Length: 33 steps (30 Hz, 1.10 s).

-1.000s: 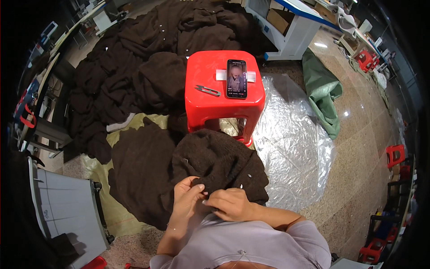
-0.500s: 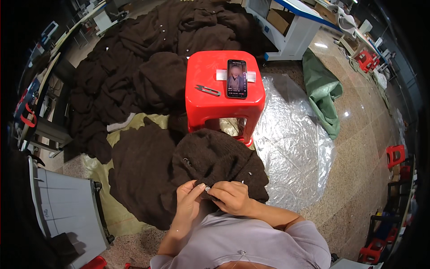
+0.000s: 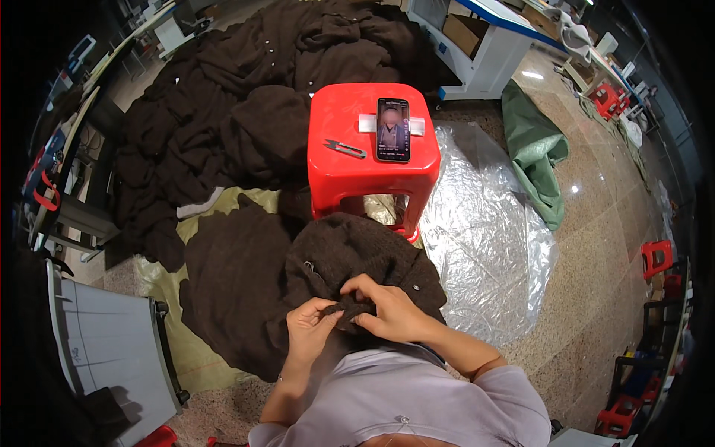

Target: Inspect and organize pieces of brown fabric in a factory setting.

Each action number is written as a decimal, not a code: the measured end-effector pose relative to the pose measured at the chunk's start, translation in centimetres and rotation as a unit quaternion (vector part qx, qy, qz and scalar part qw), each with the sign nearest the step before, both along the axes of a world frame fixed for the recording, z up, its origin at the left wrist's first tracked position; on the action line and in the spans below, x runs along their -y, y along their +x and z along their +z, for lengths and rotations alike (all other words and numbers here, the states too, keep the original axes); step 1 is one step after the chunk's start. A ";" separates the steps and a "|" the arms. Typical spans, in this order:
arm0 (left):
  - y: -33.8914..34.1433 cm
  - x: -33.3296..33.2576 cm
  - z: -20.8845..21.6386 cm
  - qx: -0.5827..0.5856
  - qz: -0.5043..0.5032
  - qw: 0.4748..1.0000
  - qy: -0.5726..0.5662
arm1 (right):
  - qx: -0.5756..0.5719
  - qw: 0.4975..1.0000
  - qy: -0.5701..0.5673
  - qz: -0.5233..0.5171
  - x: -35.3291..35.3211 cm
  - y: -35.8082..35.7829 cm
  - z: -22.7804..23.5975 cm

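Observation:
A dark brown knit garment lies bunched in front of me, over my lap. My left hand pinches a small fold of its edge between thumb and fingers. Just right of it, my right hand grips the same knit, its thumb low and its index finger arched over the top; the fingertips are partly hidden by cloth. A small pale button shows on the garment beyond my right hand. Beyond the garment stands a red plastic stool, carrying thread snips and a phone with its screen lit.
A large heap of brown knits fills the far left. Clear plastic sheeting covers the floor right of the stool, with a green bag beyond. A grey-white bin stands at near left, a white cabinet at the back.
My right hand has opened up from a tight pinch, its index finger now lifted and reaching over the knit. The white bit between my fingertips no longer shows. My left hand stays nearly in place.

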<state>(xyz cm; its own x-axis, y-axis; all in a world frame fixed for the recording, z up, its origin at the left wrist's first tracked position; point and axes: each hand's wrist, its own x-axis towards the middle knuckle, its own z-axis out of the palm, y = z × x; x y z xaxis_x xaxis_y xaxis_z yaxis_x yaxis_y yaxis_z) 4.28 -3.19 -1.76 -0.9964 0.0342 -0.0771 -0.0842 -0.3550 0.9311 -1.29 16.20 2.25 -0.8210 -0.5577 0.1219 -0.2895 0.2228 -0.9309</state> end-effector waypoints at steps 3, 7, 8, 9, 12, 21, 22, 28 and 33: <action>0.0 0.2 0.0 0.007 -0.030 0.999 -0.025 | 0.086 0.990 0.067 0.093 -1.0 -1.5 0.5; -0.3 0.2 0.4 0.016 -0.048 0.998 -0.028 | 0.118 0.984 0.045 0.126 -1.2 -2.0 0.3; -0.3 0.1 0.5 0.007 -0.045 0.998 -0.040 | 0.117 0.987 0.021 0.104 -1.0 -1.7 0.1; -0.3 -0.2 0.6 0.001 -0.031 0.999 -0.043 | 0.115 0.990 -0.003 0.082 -0.7 -1.3 -0.2; 0.1 -1.8 0.8 0.005 0.081 0.989 -0.127 | 0.079 0.996 0.017 -0.045 0.6 0.5 -1.0; -1.0 -2.1 0.6 -0.148 0.078 0.938 -0.304 | -0.159 0.968 -0.014 -0.192 1.6 1.5 -2.8; -1.1 -2.0 0.5 -0.133 0.083 0.947 -0.280 | -0.163 0.968 -0.014 -0.192 1.6 1.5 -2.8; -1.5 -2.0 -0.2 -0.112 0.111 0.962 -0.220 | -0.176 0.976 0.002 -0.128 0.9 1.1 -2.5; -1.2 -1.9 -0.2 -0.168 0.117 0.935 -0.290 | -0.171 0.978 0.028 -0.115 0.5 0.9 -2.1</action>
<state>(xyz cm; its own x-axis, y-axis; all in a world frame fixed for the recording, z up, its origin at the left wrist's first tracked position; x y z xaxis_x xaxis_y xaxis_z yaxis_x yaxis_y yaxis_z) 3.11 -1.25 -1.96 -0.9429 -0.1378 0.3031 0.2641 0.2450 0.9329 -0.35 15.66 0.12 -0.8421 -0.3777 0.3849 -0.5178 0.3669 -0.7729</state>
